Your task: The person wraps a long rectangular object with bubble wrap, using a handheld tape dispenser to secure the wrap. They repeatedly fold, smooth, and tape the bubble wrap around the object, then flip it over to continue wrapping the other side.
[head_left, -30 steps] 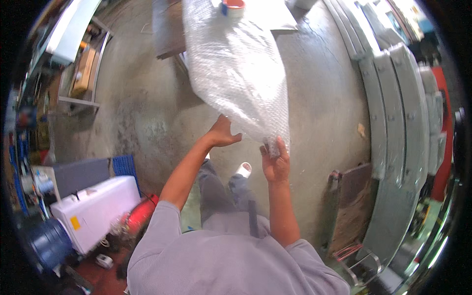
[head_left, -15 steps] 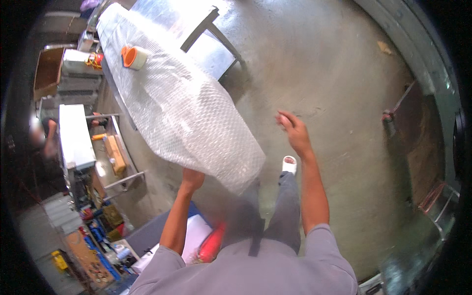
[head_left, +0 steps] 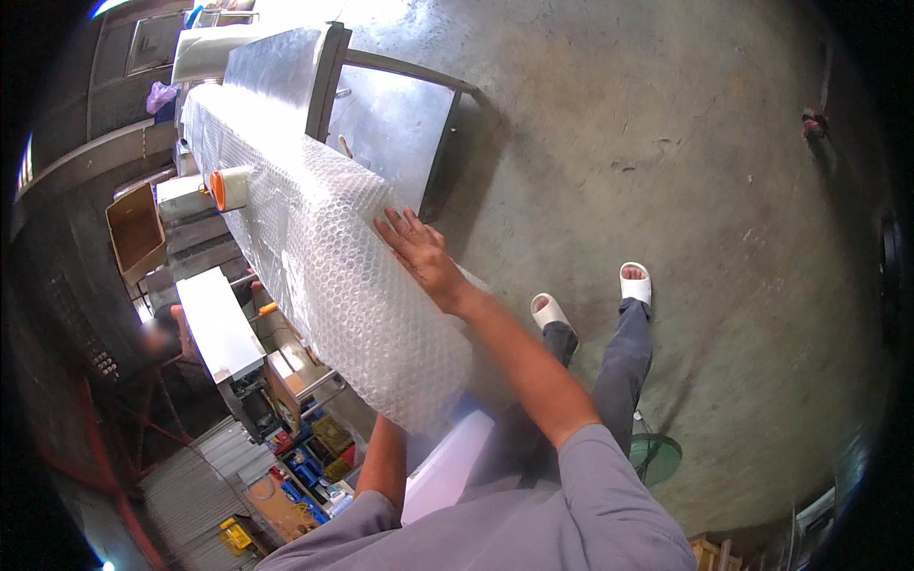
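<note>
A long sheet of clear bubble wrap covers a long surface running from my body toward the far left, its near end hanging down before me. My right hand lies flat on the wrap's right edge, fingers stretched out and slightly apart. Under the near end goes my left forearm; the wrap hides that hand and its fingers. Farther along, on the left side of the wrap, rests a roll of tape with an orange core.
Beyond the wrap stands a metal table. On the left are a white box, an open brown carton and a board with tools. Another person is at the far left. A green round object is on the floor.
My right hand has come from the open space on the right onto the wrap. The left hand has gone from the wrap's edge to beneath it. The view has turned, and my feet stand farther apart.
</note>
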Demonstrator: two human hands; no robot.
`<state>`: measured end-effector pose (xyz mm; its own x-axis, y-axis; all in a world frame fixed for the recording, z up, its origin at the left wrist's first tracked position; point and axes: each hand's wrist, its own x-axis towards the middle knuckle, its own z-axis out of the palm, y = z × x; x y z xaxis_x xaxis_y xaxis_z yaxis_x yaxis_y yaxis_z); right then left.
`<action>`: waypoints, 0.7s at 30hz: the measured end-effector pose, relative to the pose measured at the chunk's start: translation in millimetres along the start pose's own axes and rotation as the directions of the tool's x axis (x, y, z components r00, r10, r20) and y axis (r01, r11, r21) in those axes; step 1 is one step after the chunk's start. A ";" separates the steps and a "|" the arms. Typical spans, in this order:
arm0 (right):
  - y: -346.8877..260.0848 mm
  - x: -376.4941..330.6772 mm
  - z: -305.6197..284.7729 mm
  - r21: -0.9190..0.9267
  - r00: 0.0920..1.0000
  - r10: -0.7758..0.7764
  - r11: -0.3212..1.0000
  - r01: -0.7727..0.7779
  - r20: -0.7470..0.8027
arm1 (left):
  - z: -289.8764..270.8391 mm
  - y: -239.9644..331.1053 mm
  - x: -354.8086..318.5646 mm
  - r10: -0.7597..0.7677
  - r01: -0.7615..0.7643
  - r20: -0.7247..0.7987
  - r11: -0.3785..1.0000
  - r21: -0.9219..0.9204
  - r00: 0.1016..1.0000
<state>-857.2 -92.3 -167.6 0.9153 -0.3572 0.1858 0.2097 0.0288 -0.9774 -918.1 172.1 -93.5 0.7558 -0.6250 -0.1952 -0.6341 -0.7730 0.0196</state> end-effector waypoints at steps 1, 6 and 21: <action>-1.7 -0.6 7.5 -0.028 1.000 -0.007 1.000 0.006 -0.021 | 1.0 2.5 2.8 0.002 -0.002 -0.007 1.000 0.005 1.000; -15.9 -3.4 30.1 -0.199 0.977 -0.048 0.980 0.006 -0.207 | 6.1 8.7 10.5 0.011 -0.010 -0.050 1.000 0.024 0.999; -16.4 -25.0 74.2 0.148 0.936 -0.103 0.976 0.161 -0.337 | -17.5 -53.1 45.4 0.217 -0.217 -0.059 0.976 -0.002 0.974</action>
<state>-858.0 -14.5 -148.7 0.7192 -0.6519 0.2405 0.4026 0.1088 -0.9089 -847.2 182.8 -86.2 0.6086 -0.7830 -0.1282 -0.7829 -0.6189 0.0637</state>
